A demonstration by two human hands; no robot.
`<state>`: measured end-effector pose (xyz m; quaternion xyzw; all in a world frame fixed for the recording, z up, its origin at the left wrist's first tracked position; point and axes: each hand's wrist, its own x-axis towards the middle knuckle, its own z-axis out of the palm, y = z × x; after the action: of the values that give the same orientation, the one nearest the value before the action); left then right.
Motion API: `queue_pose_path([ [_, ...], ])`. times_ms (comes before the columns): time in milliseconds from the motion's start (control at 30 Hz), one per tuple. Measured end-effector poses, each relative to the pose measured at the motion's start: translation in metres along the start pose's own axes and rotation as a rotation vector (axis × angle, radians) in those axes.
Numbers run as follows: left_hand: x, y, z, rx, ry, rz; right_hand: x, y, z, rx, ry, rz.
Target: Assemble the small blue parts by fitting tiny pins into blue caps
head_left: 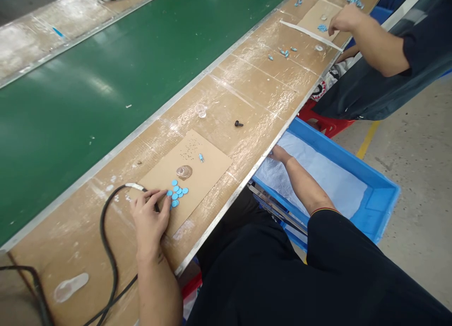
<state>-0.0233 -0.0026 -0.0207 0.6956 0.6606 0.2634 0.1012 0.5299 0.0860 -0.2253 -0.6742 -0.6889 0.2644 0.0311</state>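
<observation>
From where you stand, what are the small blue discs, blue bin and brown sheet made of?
Blue discs: perhaps plastic or foam; flat, evenly coloured, little shine.
Blue bin: likely moulded plastic; smooth, one colour throughout.
Brown sheet: probably cardboard; dull, plain, straight-edged.

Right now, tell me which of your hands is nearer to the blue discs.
Left. The left hand is right beside the blue discs; the right hand is farther off, at the edge of the table.
</observation>
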Motion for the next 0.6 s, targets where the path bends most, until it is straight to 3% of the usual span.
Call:
queue_pose_path([
  [600,0.000,-0.003,0.002,0.012,0.033,0.060,-0.004,0.010,-0.007,-0.023,0.061,0.004],
])
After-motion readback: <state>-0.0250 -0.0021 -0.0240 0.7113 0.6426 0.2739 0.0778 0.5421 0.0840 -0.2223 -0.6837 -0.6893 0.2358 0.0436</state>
